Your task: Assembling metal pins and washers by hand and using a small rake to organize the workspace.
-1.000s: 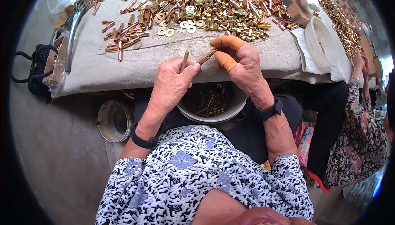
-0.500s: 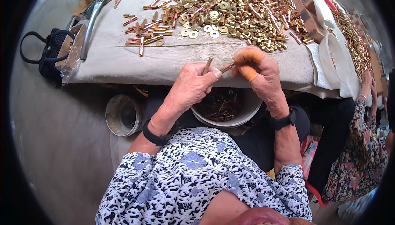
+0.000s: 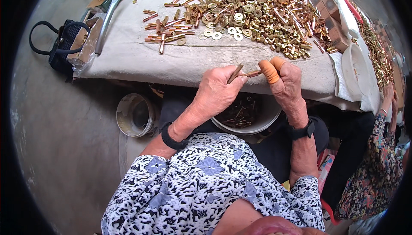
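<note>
Over the near table edge, my left hand (image 3: pixel 216 89) is closed in a pinch. A brass-coloured metal tube (image 3: pixel 234 74) sticks up between its thumb and fingers. Also held there is a coppery anchor bolt (image 3: pixel 253 73), which points right toward my right hand (image 3: pixel 286 82). Orange covers (image 3: pixel 269 71) wrap fingers of the right hand, closed on the bolt's far end; the exact grip is partly hidden. Below both hands stands a white bucket (image 3: pixel 253 130) with many metal bolts (image 3: pixel 241 114) inside.
Piled on the cloth-covered table (image 3: pixel 171 67) are washers (image 3: pixel 238 36), nuts (image 3: pixel 285 46) and loose sleeves (image 3: pixel 169 36). Bricks (image 3: pixel 339 37) line the pile's right side. A second bucket (image 3: pixel 135 115) lies left, near a dark bag (image 3: pixel 64 46). Another person's hands (image 3: pixel 388 97) work far right.
The view has shifted slightly, moving the table and pile to the right in the picture. My right fingers have turned around the bolt's end. Both hands stay joined by the bolt.
</note>
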A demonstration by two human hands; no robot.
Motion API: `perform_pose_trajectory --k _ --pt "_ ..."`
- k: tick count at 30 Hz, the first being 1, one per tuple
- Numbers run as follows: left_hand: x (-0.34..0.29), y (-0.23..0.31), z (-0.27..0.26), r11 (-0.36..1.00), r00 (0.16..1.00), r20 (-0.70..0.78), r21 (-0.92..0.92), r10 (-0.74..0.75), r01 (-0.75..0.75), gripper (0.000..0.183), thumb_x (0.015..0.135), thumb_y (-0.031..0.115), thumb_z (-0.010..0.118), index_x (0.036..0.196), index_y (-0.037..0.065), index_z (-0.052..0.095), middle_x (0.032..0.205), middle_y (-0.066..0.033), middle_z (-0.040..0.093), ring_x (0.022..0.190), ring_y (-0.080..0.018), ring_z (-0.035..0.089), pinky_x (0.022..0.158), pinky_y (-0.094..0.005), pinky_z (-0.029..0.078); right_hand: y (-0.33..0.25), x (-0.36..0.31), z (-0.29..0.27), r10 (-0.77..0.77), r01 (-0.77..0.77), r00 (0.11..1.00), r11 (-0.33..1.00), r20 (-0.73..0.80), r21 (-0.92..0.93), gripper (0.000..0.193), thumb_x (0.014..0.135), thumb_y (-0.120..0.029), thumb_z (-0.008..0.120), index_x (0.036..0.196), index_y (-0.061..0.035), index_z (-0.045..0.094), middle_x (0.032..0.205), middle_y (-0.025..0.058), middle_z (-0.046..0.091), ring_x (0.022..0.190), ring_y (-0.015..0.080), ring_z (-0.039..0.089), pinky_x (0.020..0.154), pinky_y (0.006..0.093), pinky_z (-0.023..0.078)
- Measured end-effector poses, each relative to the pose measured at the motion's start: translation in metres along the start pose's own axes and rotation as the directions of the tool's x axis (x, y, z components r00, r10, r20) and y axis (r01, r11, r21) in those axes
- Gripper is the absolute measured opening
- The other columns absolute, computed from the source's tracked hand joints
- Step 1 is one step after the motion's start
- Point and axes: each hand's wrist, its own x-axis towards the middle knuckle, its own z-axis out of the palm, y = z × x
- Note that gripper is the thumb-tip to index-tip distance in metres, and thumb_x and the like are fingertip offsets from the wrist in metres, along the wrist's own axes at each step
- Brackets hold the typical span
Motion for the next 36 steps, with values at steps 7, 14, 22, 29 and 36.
perform_pose_trajectory --k 7,14,22,29,36 --pt "0.006 -0.006 0.01 0.999 0.999 -0.039 -0.019 0.035 -0.035 0.015 0.091 0.016 0.059 0.089 0.001 0.06 0.061 0.0061 0.048 0.056 -0.0016 0.043 0.049 -0.0198 0.036 0.005 -0.004 0.005 0.269 -0.254 0.96 0.951 -0.071 0.176 0.04 0.09 -0.029 0.061 0.063 -0.0011 0.056 0.051 0.0121 0.042 0.043 0.0153 0.04 0.042 0.0336 0.031" --pt "0.006 -0.002 0.013 0.955 0.996 0.014 -0.282 -0.091 0.092 0.017 0.093 0.021 0.057 0.091 0.004 0.06 0.06 0.005 0.049 0.044 -0.0011 0.038 0.038 -0.0172 0.027 -0.013 0.0 0.017 0.28 -0.149 0.959 0.398 0.034 0.905 0.059 0.095 -0.037 0.049 0.138 0.0005 0.031 0.129 0.0221 0.048 0.116 0.0311 0.053 0.094 0.0359 0.047" --pt "0.017 0.005 -0.005 0.758 0.959 -0.099 -0.636 -0.267 0.145 0.023 0.093 0.023 0.056 0.094 0.0 0.058 0.06 0.0021 0.047 0.039 -0.0027 0.037 0.032 -0.0181 0.027 -0.024 -0.017 -0.007 0.137 -0.154 0.982 0.2 0.128 0.968 0.053 0.096 -0.03 0.049 0.133 0.0058 0.035 0.114 0.0211 0.058 0.096 0.0286 0.064 0.083 0.0318 0.05" --pt "0.004 -0.004 0.007 0.779 0.987 0.053 -0.608 -0.151 0.152 0.025 0.093 0.024 0.058 0.099 0.0 0.058 0.064 0.0002 0.052 0.041 -0.0034 0.041 0.034 -0.0173 0.03 -0.022 -0.01 0.006 0.323 -0.122 0.946 0.398 -0.014 0.909 0.045 0.095 -0.029 0.054 0.122 0.0057 0.048 0.102 0.0135 0.063 0.088 0.0162 0.064 0.077 0.025 0.047" --pt "0.003 -0.01 0.008 0.868 0.997 0.047 -0.492 -0.059 0.075 0.025 0.093 0.023 0.058 0.101 -0.001 0.058 0.065 -0.001 0.053 0.041 -0.0036 0.041 0.035 -0.0178 0.03 -0.014 -0.013 -0.005 0.324 -0.258 0.944 0.596 0.067 0.76 0.045 0.096 -0.029 0.051 0.127 0.0026 0.045 0.114 0.0153 0.059 0.096 0.0227 0.064 0.08 0.0285 0.047"
